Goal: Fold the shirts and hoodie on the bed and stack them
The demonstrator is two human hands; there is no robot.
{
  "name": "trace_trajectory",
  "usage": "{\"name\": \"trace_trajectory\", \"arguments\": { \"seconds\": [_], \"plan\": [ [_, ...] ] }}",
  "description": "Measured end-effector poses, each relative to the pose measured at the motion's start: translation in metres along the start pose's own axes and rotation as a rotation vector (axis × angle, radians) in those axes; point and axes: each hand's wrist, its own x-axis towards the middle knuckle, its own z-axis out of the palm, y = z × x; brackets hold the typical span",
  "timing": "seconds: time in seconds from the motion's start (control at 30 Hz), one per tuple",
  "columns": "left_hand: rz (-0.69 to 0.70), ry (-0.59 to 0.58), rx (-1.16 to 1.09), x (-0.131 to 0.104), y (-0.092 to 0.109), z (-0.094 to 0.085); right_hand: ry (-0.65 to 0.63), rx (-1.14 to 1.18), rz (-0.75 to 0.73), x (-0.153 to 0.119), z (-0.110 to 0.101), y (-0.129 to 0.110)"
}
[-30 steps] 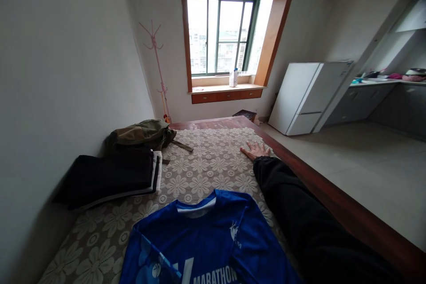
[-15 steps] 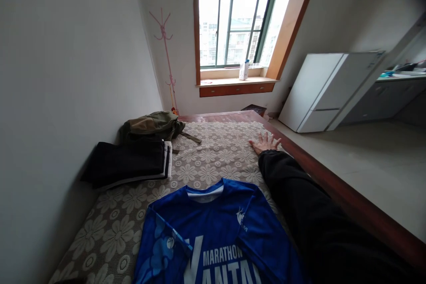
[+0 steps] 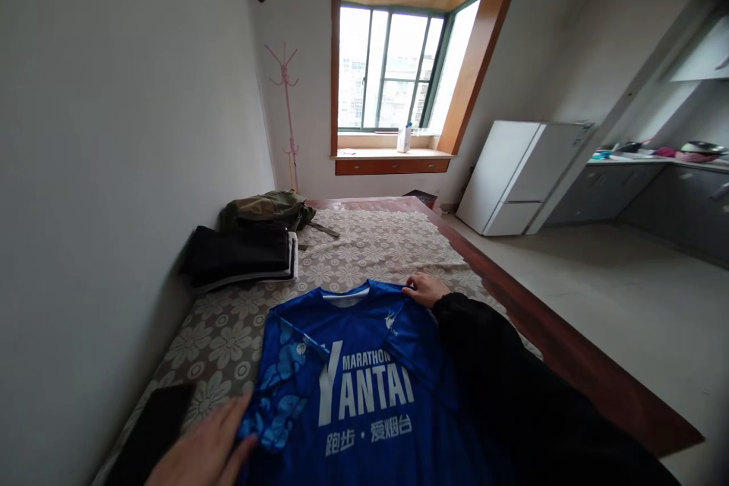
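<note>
A blue T-shirt (image 3: 364, 364) with white "MARATHON YANTAI" lettering lies spread on a floral lace cloth (image 3: 381, 243), its collar facing away and its sleeves laid inward over the front. At its upper right shoulder, my right hand (image 3: 426, 289) is closed, pinching the fabric edge. My left hand (image 3: 208, 444) touches the lower left side of the shirt, slightly blurred; whether its fingertips grip the fabric is hard to tell. A black flat object (image 3: 153, 429) lies beside my left hand at the bottom left.
Folded dark clothes (image 3: 242, 257) and an olive backpack (image 3: 265, 209) rest along the left wall. The cloth covers a wooden platform with a reddish-brown edge (image 3: 512, 304). Farther back stand a pink coat rack (image 3: 289, 106) and a white fridge (image 3: 518, 175).
My right hand has come back from lying spread on the cloth to the shirt's right shoulder and closed there. My left hand has entered at the shirt's left side. The view has tilted up.
</note>
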Motion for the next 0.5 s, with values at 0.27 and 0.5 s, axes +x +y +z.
{"name": "trace_trajectory", "arguments": {
  "seconds": [0.27, 0.5],
  "plan": [
    [-0.349, -0.304, 0.036, 0.185, 0.026, -0.013, 0.079, 0.041, 0.121, -0.010, 0.009, -0.017],
    [-0.400, -0.243, 0.003, 0.214, 0.018, 0.019, 0.190, 0.109, 0.161, -0.007, 0.022, -0.027]
  ]
}}
